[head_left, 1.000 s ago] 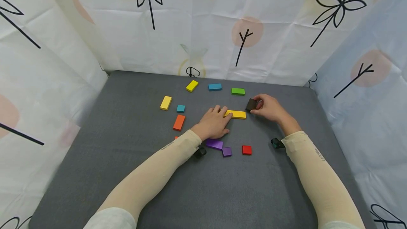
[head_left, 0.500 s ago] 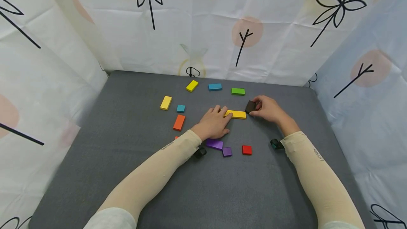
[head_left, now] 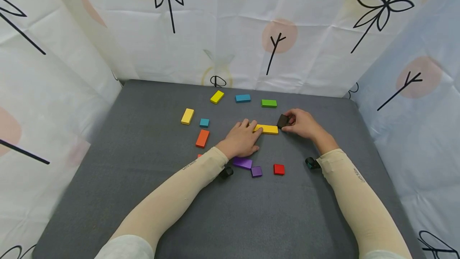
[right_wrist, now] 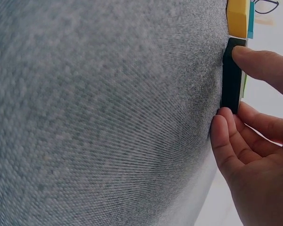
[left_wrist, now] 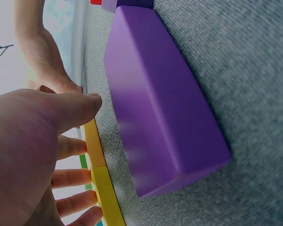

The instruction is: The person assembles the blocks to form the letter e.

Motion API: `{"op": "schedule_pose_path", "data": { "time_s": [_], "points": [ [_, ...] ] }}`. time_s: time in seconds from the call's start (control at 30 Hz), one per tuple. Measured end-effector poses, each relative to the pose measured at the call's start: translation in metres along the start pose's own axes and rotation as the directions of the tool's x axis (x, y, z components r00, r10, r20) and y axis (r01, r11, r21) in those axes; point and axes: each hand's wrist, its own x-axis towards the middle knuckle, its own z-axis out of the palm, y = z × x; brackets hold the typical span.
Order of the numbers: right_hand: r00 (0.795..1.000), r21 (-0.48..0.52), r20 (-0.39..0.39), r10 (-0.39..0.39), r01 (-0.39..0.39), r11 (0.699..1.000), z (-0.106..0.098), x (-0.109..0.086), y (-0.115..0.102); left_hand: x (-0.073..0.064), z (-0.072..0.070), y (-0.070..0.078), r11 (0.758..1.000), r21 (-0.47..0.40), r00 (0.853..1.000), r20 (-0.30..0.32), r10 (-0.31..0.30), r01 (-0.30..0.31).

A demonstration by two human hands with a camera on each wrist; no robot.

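Note:
My right hand (head_left: 303,124) pinches a black block (head_left: 282,121) at the right end of a yellow block (head_left: 268,129). In the right wrist view the thumb lies on the face of the black block (right_wrist: 231,75) and the fingertips are at its lower end; a narrow gap parts it from the yellow block (right_wrist: 238,19). My left hand (head_left: 240,139) reaches out with fingers spread, their tips resting on the yellow pieces. Seen from the left wrist, these are an orange-yellow block (left_wrist: 94,143) and a yellow block (left_wrist: 107,195), end to end. A purple block (left_wrist: 150,103) lies below the left palm.
On the grey table (head_left: 287,219), a blue block (head_left: 242,98), a green block (head_left: 269,103) and a yellow block (head_left: 217,97) lie farther back. An orange block (head_left: 202,138) and a teal block (head_left: 204,123) are leftward. A red block (head_left: 278,169) and a small purple block (head_left: 256,172) lie nearer.
The black block in my right hand has shifted and turned very slightly beside the yellow block's end. My left hand has stayed in place.

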Motion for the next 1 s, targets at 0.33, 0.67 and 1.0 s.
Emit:
{"op": "schedule_pose_path", "data": {
  "time_s": [0.33,0.67,1.0],
  "points": [
    [1.0,0.007,0.001,0.012,-0.012,1.0,-0.0007,-0.0028,-0.003,0.0019,0.0004,0.0003,1.0,-0.022,1.0,0.017,-0.007,0.007],
    [1.0,0.005,0.001,0.012,-0.012,1.0,-0.0001,-0.0029,-0.0028,-0.0037,-0.0018,0.0003,1.0,0.008,1.0,-0.016,0.004,-0.004],
    [1.0,0.006,0.005,0.006,-0.006,1.0,-0.0015,-0.0039,-0.0044,0.0015,0.0032,-0.0003,1.0,-0.01,1.0,0.003,-0.002,0.002]
  ]
}}
